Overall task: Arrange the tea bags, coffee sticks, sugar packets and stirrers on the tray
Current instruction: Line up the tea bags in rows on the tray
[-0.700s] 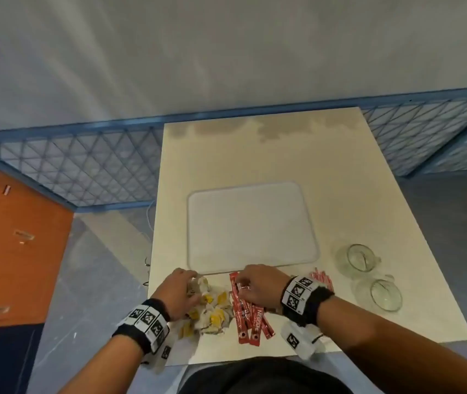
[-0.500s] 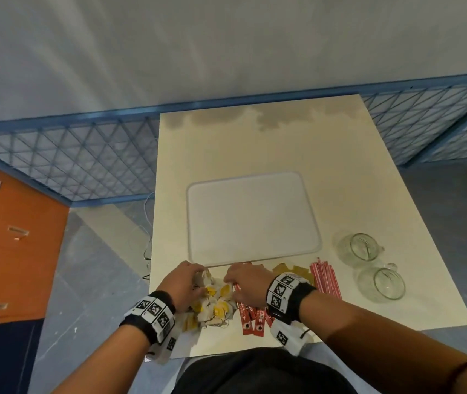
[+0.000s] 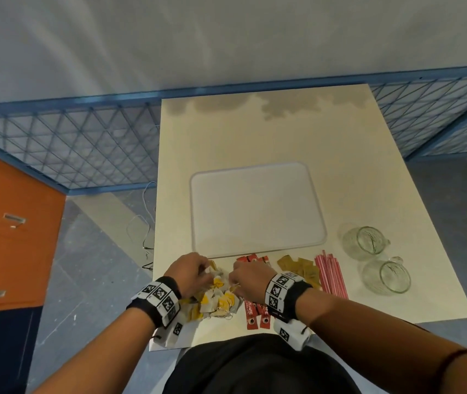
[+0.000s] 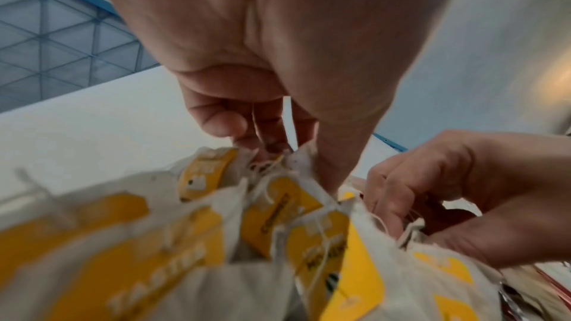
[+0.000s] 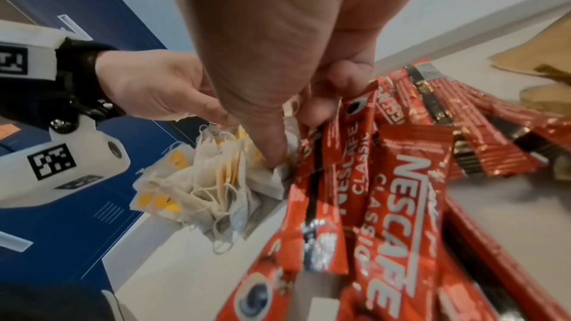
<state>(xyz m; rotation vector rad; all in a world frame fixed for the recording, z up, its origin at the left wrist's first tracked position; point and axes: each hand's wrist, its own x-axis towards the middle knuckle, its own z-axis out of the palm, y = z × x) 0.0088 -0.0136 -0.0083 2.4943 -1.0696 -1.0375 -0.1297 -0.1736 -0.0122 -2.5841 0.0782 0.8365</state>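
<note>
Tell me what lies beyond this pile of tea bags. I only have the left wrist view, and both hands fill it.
Observer: A tray sits on the table just beyond the tea bags, with nothing on it yet.
Reviewer: What's to the right of the right hand?
Observer: Red coffee sticks lie under and beside the right hand, then brown sugar packets, then red stirrers.
Reviewer: Anything else on the table?
Observer: Two glass mugs stand to the right of the tray.

Right hand [image 5: 271, 40] over tea bags [image 5: 197, 184], fingers [image 5: 269, 145] pressing into pile; red coffee sticks [image 5: 401, 192] fanned alongside on tabletop [image 5: 185, 265]; left hand [image 5: 154, 87] opposite.
</note>
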